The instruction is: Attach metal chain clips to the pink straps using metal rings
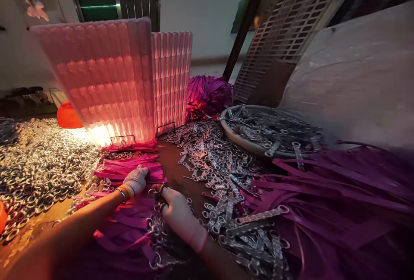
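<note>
My left hand [136,180], in a white dotted glove, rests with curled fingers over a row of purple straps [129,165]; it seems to pinch one of them, though the fingertips are partly hidden. Just right of it and nearer to me, my gloved right hand [177,213] is closed around something small and dark [158,193] that I cannot make out. Below the hands, more purple straps [129,224] lie with metal rings [157,226] at their ends. To the right is a pile of ringed metal strips [223,176].
Loose metal rings [42,159] are heaped at the left, by an orange bowl [68,115]. Two ribbed translucent panels [110,73] stand upright in front of a bright light. A round basin [231,131] holds metal strips. Long purple straps [339,193] cover the right side.
</note>
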Demonstrator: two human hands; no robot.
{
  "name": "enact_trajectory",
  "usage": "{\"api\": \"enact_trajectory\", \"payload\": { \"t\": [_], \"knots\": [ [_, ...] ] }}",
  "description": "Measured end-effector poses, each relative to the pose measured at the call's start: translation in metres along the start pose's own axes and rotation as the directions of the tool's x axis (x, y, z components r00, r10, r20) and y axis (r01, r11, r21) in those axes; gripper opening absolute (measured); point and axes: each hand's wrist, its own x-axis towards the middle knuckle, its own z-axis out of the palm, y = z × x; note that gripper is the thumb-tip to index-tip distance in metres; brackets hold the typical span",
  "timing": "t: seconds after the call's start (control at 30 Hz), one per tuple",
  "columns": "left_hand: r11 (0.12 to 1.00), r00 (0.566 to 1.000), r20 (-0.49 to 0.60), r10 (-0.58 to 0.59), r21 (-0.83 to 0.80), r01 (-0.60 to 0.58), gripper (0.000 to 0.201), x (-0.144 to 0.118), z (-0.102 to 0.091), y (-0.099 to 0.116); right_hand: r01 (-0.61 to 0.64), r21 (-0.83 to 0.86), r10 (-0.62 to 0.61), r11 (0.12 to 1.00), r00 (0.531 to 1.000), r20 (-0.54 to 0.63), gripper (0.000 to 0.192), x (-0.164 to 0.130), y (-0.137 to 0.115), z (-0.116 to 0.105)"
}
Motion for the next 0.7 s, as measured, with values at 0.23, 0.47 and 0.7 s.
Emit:
{"api": "enact_trajectory", "payload": {
  "t": [0.23, 0.47, 0.7],
  "knots": [
    [0.928, 1.0, -0.011, -0.028, -0.371, 0.022, 0.023, -0.042, -0.029, 0.01, -0.038, -0.1, 0.035, 0.994, 0.999, -0.035, 0.04, 0.005, -0.007, -0.006],
    [0.432, 0.991, 0.113, -0.072, -0.892, 0.134, 0.038, -0.121, -0.035, 0.024, 0.037, -0.223, -0.03, 0.974, 0.999, 0.035, 0.026, 0.004, -0.026, 0.005],
    [0.253, 0.98, 0.169, -0.105, -0.948, 0.191, 0.04, -0.134, -0.021, 0.028, 0.139, -0.441, -0.058, 0.887, 0.98, 0.193, 0.024, 0.0, -0.043, -0.001]
  ]
}}
